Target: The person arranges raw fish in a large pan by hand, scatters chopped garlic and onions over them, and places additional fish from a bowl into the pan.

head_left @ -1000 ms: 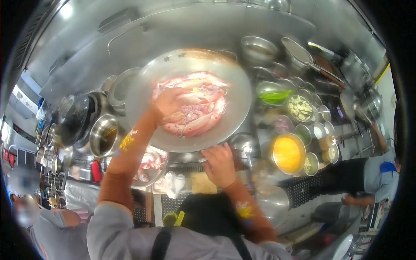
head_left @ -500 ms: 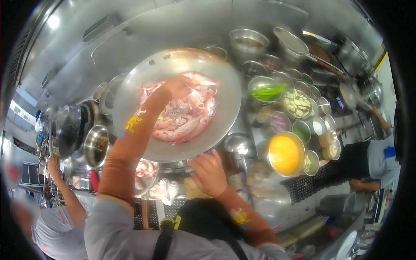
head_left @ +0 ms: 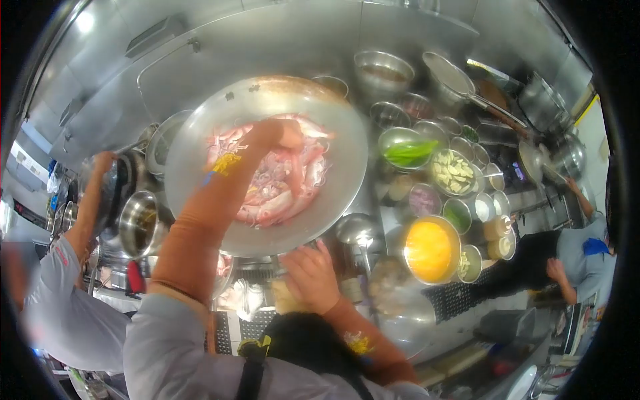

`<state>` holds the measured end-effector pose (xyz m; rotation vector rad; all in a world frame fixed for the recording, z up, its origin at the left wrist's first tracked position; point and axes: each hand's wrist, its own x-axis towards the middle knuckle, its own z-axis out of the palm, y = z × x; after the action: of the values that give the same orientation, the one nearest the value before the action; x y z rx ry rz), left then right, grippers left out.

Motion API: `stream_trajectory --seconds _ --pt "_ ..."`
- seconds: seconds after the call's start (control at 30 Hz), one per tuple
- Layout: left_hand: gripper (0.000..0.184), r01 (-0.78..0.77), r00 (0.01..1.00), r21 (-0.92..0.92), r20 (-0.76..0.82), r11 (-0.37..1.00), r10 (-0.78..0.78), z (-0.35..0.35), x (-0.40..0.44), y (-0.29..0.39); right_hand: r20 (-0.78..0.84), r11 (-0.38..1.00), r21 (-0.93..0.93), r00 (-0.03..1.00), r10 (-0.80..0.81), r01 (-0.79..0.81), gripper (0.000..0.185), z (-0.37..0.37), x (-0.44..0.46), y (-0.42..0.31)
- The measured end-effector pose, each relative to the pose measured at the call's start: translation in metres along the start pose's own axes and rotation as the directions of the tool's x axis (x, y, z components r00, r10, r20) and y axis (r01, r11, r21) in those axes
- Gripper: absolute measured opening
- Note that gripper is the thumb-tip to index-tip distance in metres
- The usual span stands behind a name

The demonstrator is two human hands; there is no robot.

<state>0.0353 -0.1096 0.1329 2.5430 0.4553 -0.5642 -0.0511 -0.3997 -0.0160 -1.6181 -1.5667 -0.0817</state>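
Note:
A large metal wok point(head_left: 267, 237) holds a heap of pink-skinned fish point(head_left: 283, 207) with pale, ring-like pieces point(head_left: 257, 177) among them. My left hand point(head_left: 288, 133) reaches down into the heap at the far side of the wok. Its fingers are hidden by the hand and the seafood, and one long pink piece point(head_left: 295, 173) lies just below it. At the wok's near edge, my right hand point(head_left: 312, 277) is closed at the rim, fingers curled against it. A folded tan cloth point(head_left: 285, 297) lies under or beside that hand.
Right of the wok are a ladle point(head_left: 359, 233), a bowl of yellow liquid point(head_left: 432, 248), green strips point(head_left: 408, 153), sliced pale pieces point(head_left: 453, 171) and several small bowls. One co-worker point(head_left: 73, 300) stands left, another point(head_left: 580, 250) right. A metal bowl point(head_left: 139, 223) sits left.
My left hand has shifted slightly within the wok, and the fish under it lie differently. My right hand stays at the rim. The left co-worker's arm has risen; the view has shifted a little.

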Motion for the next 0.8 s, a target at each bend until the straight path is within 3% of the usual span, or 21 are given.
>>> stream_trajectory --seconds 0.07,0.13,0.2,0.27,0.3,0.37,0.43,0.57,0.63,0.7,0.8 --pt "0.045 -0.003 0.998 0.0 -0.063 1.0 0.003 0.005 0.014 -0.001 0.005 1.0 0.001 1.0 0.006 -0.006 0.045 -0.002 0.001 -0.002" --pt "0.044 0.042 0.994 -0.242 -0.092 0.969 -0.066 0.014 0.047 -0.018 0.003 1.0 0.001 1.0 0.003 -0.003 0.045 -0.005 0.004 -0.003" --pt "0.037 0.107 0.985 -0.678 -0.028 0.727 -0.172 0.023 0.085 -0.04 -0.005 1.0 0.002 1.0 -0.005 0.005 0.045 -0.006 0.003 -0.003" --pt "0.044 0.026 0.989 -0.276 -0.134 0.961 -0.065 0.035 0.09 -0.046 -0.005 1.0 0.006 1.0 -0.002 0.002 0.044 -0.006 0.003 -0.003" --pt "0.047 -0.013 0.987 -0.042 -0.162 0.999 0.006 0.043 0.089 -0.046 -0.008 1.0 0.007 1.0 0.001 -0.001 0.044 -0.005 0.003 -0.003" --pt "0.055 -0.075 0.973 0.421 -0.167 0.904 0.158 0.06 0.086 -0.047 -0.018 1.0 0.008 1.0 0.001 -0.001 0.043 -0.004 0.003 -0.003" --pt "0.063 -0.057 0.97 0.556 -0.166 0.829 0.178 0.074 0.072 -0.041 -0.022 1.0 0.01 1.0 0.003 -0.003 0.043 -0.003 0.003 -0.003" --pt "0.077 0.04 0.967 0.336 -0.25 0.941 0.048 0.102 0.055 -0.039 -0.019 1.0 0.01 1.0 0.007 -0.007 0.043 -0.005 0.003 -0.004" --pt "0.074 0.006 0.939 0.363 -0.324 0.932 0.12 0.103 0.046 -0.035 -0.017 1.0 0.01 1.0 0.004 -0.004 0.043 -0.006 0.003 -0.003" --pt "0.062 0.053 0.904 0.198 -0.425 0.979 0.037 0.102 0.041 -0.031 -0.015 1.0 0.014 1.0 0.01 -0.01 0.043 -0.005 0.002 -0.003" --pt "0.04 0.0 0.817 0.041 -0.576 0.999 0.024 0.12 0.052 -0.028 0.002 1.0 0.011 1.0 0.02 -0.02 0.044 -0.007 0.006 -0.006"
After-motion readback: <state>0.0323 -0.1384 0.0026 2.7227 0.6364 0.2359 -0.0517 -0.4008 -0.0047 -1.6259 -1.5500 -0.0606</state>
